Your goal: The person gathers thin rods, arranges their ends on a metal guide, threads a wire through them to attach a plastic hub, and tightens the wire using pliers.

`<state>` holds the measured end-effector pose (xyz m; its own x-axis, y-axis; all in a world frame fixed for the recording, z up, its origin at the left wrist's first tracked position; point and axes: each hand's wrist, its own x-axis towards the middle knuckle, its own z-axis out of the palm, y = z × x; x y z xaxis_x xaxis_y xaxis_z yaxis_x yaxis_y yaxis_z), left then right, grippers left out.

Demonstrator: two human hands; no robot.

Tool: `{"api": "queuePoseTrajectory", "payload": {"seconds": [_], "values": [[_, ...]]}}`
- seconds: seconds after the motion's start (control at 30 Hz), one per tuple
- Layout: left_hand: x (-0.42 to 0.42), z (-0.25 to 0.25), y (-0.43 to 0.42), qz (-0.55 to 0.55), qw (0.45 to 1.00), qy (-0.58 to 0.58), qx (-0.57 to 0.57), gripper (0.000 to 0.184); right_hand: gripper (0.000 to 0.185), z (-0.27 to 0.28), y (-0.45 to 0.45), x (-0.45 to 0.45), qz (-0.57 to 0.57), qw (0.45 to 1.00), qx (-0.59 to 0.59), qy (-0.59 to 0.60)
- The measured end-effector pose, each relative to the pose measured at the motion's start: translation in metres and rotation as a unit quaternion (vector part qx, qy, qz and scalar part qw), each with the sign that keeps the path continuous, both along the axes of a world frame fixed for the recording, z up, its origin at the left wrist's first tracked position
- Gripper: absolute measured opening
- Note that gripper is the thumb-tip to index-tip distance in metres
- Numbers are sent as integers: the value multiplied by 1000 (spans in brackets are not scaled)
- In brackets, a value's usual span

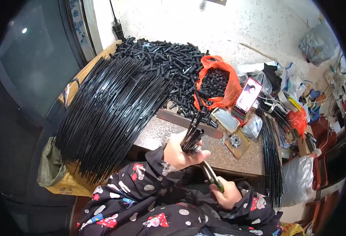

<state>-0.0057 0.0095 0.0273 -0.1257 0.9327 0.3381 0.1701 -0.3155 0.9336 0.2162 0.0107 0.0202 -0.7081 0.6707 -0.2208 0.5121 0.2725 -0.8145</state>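
My left hand (177, 152) is closed around a bundle of black umbrella ribs (193, 133), whose upper ends fan out above the fist over the table edge. In my right hand (227, 195) are pliers (211, 173) with green on the handles. The pliers' head reaches up to the underside of the bundle by my left thumb; its jaws are partly hidden. A metal bar (188, 122) lies just beyond my left hand. To the left, a wide stack of long black ribs (110, 106) overhangs the table's front edge.
Behind lies a heap of black tubes (161, 59), beside an orange bag (232, 74) of small black parts. A phone (247, 95) stands near a clear box (226, 119) and a round toothed part (234, 140). More ribs (271, 157) hang at the right edge. A sack (51, 165) stands lower left.
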Motion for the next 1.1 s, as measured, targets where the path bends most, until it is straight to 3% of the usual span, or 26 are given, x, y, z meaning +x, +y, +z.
{"api": "queuePoseTrajectory", "payload": {"seconds": [0.03, 0.07, 0.13, 0.17, 0.2, 0.33, 0.47, 0.53, 0.6, 0.67, 0.7, 0.8, 0.97, 1.07, 1.1], "values": [[-1, 5, -2, -13, 1000, 7, 5, 26, 28, 0, 0, -1, 34, 998, -31, 46], [1, 8, -4, -6, 999, -39, -4, 26, 34, 14, -3, -8, 19, 986, -154, 67], [6, 17, -8, 9, 991, -130, -23, 26, 40, 4, -1, -12, 58, 984, 2, 168], [5, 23, -9, 43, 996, -80, 17, 29, 42, 7, -1, -14, 40, 989, 7, 144], [9, 22, -9, -1, 978, -207, -22, 33, 43, 14, -4, -16, 20, 992, 14, 121], [9, 11, -5, 16, 983, -171, 70, 33, 49, 10, -11, -28, -16, 982, 145, 123], [13, 10, -9, 30, 981, -176, 71, 27, 51, 3, -18, -31, -11, 987, 60, 147], [10, 9, -13, -10, 984, -176, 34, 34, 50, 3, -19, -31, 5, 987, 29, 161], [7, 17, -19, -32, 987, -155, 12, 36, 49, 4, -18, -30, 6, 986, 38, 161], [11, 24, -21, -20, 978, -207, 16, 36, 48, 4, -17, -28, -13, 986, 86, 144], [6, 19, -20, -10, 994, -107, 14, 35, 47, 2, -17, -28, -19, 985, 98, 143], [9, 6, -18, -8, 989, -142, 27, 34, 46, 6, -22, -29, -26, 988, 81, 130], [23, 22, -25, 86, 985, -145, 19, 27, 43, 6, -25, -31, -25, 989, 46, 135], [16, 18, -19, 106, 991, -47, 60, 38, 42, 14, -8, -24, -23, 993, 54, 101], [19, 25, -19, 59, 981, -182, 34, 43, 41, 14, 4, -18, -11, 990, 88, 112]]}}
